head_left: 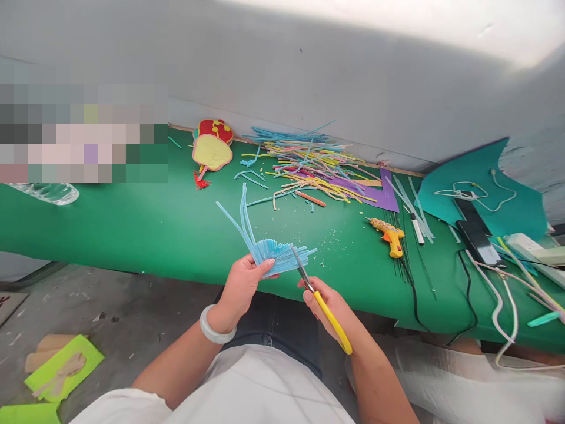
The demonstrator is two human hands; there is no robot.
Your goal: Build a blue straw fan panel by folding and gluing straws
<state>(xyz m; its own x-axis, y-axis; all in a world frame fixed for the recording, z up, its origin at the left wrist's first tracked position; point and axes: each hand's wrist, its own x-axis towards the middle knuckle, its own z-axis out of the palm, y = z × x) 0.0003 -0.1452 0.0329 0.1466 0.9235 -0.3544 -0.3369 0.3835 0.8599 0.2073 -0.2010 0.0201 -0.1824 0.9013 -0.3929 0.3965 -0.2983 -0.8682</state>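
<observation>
My left hand (245, 282) is closed on a fan-shaped bundle of light blue pipe cleaners (282, 257), its thumb pressing on the front. Several long blue stems stick up from the bundle's left side. In my right hand (324, 300) is a pair of scissors (328, 318) with yellow handles, its fingers wrapped around them. The scissor blades lie at the right part of the blue bundle, pointing up and left. Whether they are cutting through a stem I cannot tell. Both hands are at the near edge of the green table (176, 235).
Loose coloured pipe cleaners (309, 159) are heaped at the back. A yellow glue gun (388, 235) with a black cord lies to the right, near a marker (417, 228) and a power bank (481, 241). Small fans (212, 152) lie back left, a plastic bottle (55, 192) far left.
</observation>
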